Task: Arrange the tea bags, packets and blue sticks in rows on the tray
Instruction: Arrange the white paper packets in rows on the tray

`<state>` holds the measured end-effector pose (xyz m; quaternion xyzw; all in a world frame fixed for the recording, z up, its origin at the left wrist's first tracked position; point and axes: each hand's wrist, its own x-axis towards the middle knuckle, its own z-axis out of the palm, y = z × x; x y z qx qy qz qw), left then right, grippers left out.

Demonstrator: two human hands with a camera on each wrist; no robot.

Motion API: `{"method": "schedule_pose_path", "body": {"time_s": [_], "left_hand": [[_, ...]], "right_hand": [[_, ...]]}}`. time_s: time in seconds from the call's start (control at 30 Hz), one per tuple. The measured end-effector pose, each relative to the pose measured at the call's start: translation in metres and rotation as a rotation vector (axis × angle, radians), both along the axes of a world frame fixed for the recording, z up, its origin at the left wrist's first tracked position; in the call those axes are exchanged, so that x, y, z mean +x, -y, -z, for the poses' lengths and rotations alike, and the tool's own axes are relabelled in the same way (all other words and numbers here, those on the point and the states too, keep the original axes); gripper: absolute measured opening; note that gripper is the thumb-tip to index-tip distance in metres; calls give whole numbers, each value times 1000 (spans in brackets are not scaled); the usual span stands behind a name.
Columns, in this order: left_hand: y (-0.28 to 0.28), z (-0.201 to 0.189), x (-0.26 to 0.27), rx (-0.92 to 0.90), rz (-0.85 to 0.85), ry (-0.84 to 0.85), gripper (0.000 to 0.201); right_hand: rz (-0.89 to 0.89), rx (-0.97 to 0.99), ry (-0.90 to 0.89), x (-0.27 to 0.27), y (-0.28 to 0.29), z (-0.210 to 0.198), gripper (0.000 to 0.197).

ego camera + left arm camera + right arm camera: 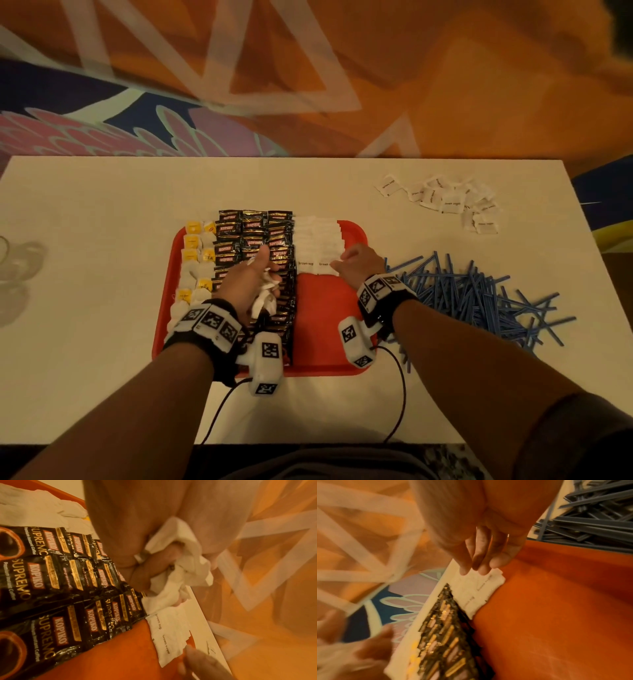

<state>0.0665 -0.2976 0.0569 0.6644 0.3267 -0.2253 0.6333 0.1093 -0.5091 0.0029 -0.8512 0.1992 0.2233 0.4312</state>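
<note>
The left hand (251,289), clenched on a bunch of white paper sugar packets (264,297), hovers just left of the red plastic tray's (320,322) white row (320,244), whose near end the right hand's (359,265) straight fingers press (the nearer hand).

The left hand (251,286) curls round a crumpled bunch of white packets (265,294), so I can't count them or read any print inside the fingers (159,566). Under that palm, part of the black coffee sachets (255,236) is covered. The right hand's fingertips (481,569) hide the edge of the nearest brown sugar packet (323,265), cutting its lettering short. The right wrist view is smeared; sachet labels there are unreadable.
</note>
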Motion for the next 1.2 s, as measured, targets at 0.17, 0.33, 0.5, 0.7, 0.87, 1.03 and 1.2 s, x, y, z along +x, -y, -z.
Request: {"method": "schedule_pose_path", "body": {"time_s": [0.17, 0.33, 0.5, 0.7, 0.87, 1.03, 1.2], "left_hand": [[20, -23, 6, -3, 138, -62, 71], [52, -53, 15, 145, 281, 7, 75], [66, -63, 24, 122, 253, 51, 83], [63, -64, 16, -106, 177, 267, 30], [65, -61, 15, -34, 29, 363, 11], [65, -64, 15, 61, 110, 473, 6], [62, -64, 13, 87, 112, 485, 6]], "right_hand": [[-214, 350, 64, 0, -12, -47, 6], [-388, 382, 57, 1, -12, -90, 28], [-230, 266, 165, 1, -1, -109, 10], [-25, 506, 168, 0, 8, -128, 10], [10, 580, 149, -3, 9, -128, 15], [16, 589, 140, -6, 12, -127, 14], [247, 574, 319, -2, 14, -129, 18]]}}
